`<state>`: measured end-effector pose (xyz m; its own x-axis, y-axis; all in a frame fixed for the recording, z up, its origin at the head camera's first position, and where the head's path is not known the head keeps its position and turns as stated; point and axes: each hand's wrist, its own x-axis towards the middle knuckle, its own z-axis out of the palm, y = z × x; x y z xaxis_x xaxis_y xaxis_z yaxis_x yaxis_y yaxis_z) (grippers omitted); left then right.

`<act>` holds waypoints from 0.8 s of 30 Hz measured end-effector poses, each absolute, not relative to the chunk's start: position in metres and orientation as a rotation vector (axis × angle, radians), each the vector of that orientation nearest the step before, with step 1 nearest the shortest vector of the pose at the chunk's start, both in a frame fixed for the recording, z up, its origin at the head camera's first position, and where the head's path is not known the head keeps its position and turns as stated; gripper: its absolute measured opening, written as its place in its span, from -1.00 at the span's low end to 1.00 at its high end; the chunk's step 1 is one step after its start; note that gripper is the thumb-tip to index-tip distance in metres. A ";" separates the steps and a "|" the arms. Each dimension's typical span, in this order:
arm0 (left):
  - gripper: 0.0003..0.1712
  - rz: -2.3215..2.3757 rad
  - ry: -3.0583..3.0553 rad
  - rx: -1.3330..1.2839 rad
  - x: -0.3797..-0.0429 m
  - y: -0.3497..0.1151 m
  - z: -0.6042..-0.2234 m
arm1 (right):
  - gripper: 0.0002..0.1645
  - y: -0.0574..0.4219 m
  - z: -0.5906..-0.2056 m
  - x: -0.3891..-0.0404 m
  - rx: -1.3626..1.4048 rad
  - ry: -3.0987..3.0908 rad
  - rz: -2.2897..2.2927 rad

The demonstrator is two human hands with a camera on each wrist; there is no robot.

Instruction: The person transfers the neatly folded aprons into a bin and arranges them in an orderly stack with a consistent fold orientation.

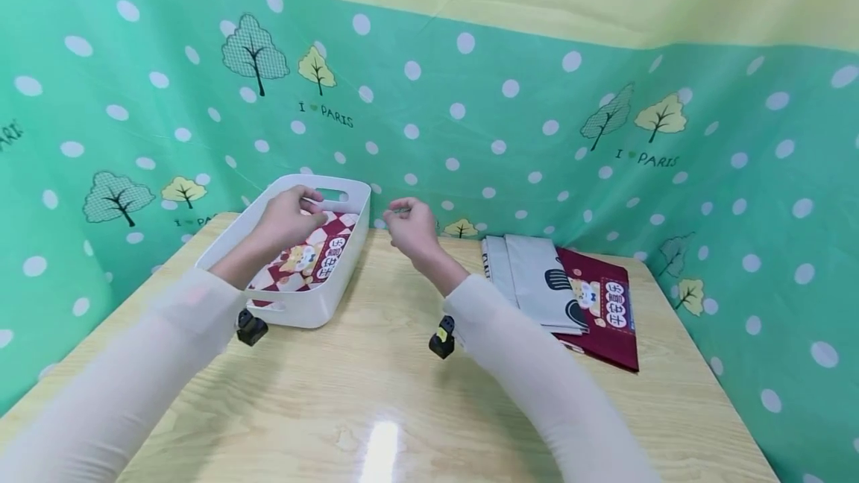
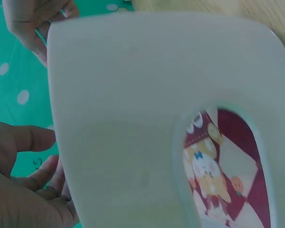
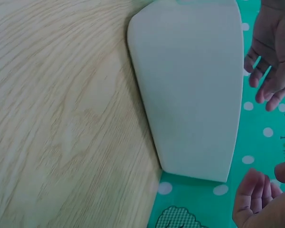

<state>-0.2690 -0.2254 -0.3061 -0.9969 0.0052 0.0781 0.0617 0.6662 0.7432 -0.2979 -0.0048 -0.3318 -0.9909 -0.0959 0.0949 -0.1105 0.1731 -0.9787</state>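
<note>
My left hand (image 1: 288, 216) hovers over the white plastic bin (image 1: 347, 263), fingers loosely bent and holding nothing. Inside the bin lies a folded red-and-white checked cloth (image 1: 341, 228) with a cartoon animal and lettering; part of it shows through the handle hole in the left wrist view. To the right of the bin, my right hand (image 1: 414, 231) is raised above the table, its fingers loosely curled around nothing. In the right wrist view, the bin's long side wall (image 3: 190, 95) stands between the wooden table and both hands.
On the right of the wooden table (image 1: 403, 379) lie a folded grey cloth (image 1: 530, 274) with kitchen-utensil prints and, partly under it, a dark red folded cloth (image 1: 614, 341). A green dotted curtain (image 1: 429, 110) hangs behind. Small black devices (image 1: 251, 326) sit at both wrists.
</note>
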 end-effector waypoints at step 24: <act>-0.61 -1.179 -2.721 -0.341 -0.276 -0.149 -0.316 | -0.63 0.083 -0.332 -0.294 0.381 -2.541 1.588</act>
